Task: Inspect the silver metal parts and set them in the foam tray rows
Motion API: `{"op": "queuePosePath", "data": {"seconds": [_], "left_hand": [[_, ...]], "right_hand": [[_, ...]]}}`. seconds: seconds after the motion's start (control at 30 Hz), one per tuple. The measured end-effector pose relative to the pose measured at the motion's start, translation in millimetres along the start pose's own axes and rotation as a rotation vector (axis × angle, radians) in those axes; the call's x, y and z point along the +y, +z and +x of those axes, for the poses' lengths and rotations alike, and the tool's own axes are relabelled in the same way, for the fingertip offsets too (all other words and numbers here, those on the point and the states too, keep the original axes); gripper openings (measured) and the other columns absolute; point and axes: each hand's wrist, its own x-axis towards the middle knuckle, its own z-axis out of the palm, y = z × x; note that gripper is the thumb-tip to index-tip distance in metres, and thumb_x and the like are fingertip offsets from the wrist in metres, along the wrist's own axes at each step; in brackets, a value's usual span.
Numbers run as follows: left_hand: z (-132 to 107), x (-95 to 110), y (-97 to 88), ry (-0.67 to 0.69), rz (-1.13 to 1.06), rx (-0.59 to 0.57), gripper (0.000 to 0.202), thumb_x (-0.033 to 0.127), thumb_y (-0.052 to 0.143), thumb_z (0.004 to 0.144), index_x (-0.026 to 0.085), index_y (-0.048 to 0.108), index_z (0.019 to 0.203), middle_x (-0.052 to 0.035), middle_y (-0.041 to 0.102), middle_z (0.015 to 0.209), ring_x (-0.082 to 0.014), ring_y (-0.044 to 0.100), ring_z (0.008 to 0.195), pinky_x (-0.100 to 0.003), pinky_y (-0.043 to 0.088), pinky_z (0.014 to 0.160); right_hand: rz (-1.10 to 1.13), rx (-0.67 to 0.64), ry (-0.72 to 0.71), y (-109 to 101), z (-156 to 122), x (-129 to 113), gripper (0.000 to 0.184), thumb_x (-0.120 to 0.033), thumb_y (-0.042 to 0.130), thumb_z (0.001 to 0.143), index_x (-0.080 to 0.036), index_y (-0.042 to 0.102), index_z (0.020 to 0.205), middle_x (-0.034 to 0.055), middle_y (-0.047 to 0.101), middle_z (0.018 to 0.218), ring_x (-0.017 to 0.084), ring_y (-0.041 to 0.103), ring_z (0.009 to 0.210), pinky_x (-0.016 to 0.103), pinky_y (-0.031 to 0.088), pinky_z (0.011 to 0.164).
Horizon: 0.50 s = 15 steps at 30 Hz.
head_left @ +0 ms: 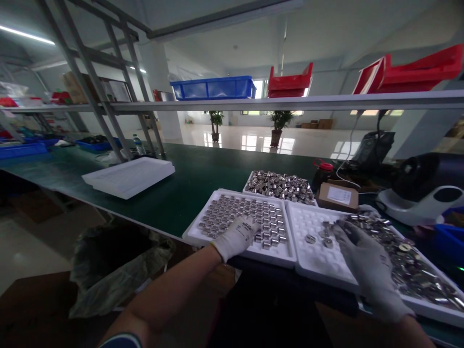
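My left hand (239, 237), in a white knitted glove, reaches over a white foam tray (241, 249) on the bench edge. Short shiny metal cylinders (273, 224) stand there in rows. Its fingers are bent together among the cylinders; anything between the fingertips is hidden. My right hand (369, 266), also gloved, hangs over a second white foam tray (319, 266) with pockets. Its fingers are stretched out, the tips close to a few loose metal pieces (327, 242) lying in that tray. Under and beyond this hand spreads a heap of loose metal parts (413, 263).
Behind the trays sits another tray of piled metal cylinders (282, 186). A small cardboard box (338, 197) and a red-capped bottle (323, 174) stand beside it. Stacked white trays (130, 176) lie left on the green bench. A lined bin (112, 270) stands below. Overhead runs a shelf (232, 105).
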Motion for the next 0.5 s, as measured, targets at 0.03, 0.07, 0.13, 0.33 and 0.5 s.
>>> {"op": "queuePosePath", "data": {"seconds": [0.03,0.07,0.13,0.33,0.5], "left_hand": [[2,-2,-0.6,0.013,-0.030,-0.014,0.034,0.013,0.054,0.093,0.009,0.065,0.125,-0.0204,0.062,0.129,-0.0344,0.055,0.124,-0.053,0.038,0.112],[3,-5,-1.7,0.024,-0.071,-0.018,0.035,0.013,0.055,0.092,0.010,0.064,0.126,-0.0203,0.061,0.130,-0.0344,0.055,0.125,-0.053,0.038,0.112],[2,-11,-5.9,0.035,-0.184,0.009,0.041,0.013,0.056,0.091,0.010,0.059,0.132,-0.0202,0.058,0.135,-0.0335,0.052,0.128,-0.052,0.037,0.113],[-31,11,-21.5,0.042,-0.688,0.092,0.053,0.039,0.032,0.105,0.010,0.037,0.149,-0.0117,0.067,0.105,-0.0113,0.055,0.065,-0.024,0.049,0.062],[-70,62,-8.4,-0.141,-1.322,0.216,0.068,0.066,0.036,0.100,0.008,0.071,0.108,-0.0016,0.054,0.063,-0.0099,0.046,0.055,-0.021,0.038,0.055]], "right_hand": [[0.032,-0.006,0.006,2,-11,-3,0.061,-0.059,0.049,0.085,-0.017,0.073,0.123,0.0166,0.076,0.114,0.036,0.071,0.104,0.046,0.056,0.085],[0.060,-0.008,0.011,5,-24,-6,0.060,-0.059,0.049,0.084,-0.019,0.074,0.121,0.0144,0.076,0.115,0.034,0.070,0.107,0.043,0.056,0.088],[0.133,-0.020,-0.002,11,-52,-13,0.059,-0.061,0.051,0.083,-0.020,0.075,0.117,0.0122,0.077,0.112,0.032,0.070,0.110,0.040,0.057,0.089],[0.491,-0.367,-0.090,18,-128,-44,0.056,-0.066,0.048,0.092,-0.019,0.073,0.111,0.0088,0.078,0.091,0.023,0.073,0.082,0.026,0.059,0.069],[0.513,-0.565,-0.218,9,-153,-75,0.048,-0.060,0.044,0.098,-0.023,0.070,0.115,0.0061,0.077,0.101,0.017,0.073,0.087,0.018,0.055,0.076]]}}
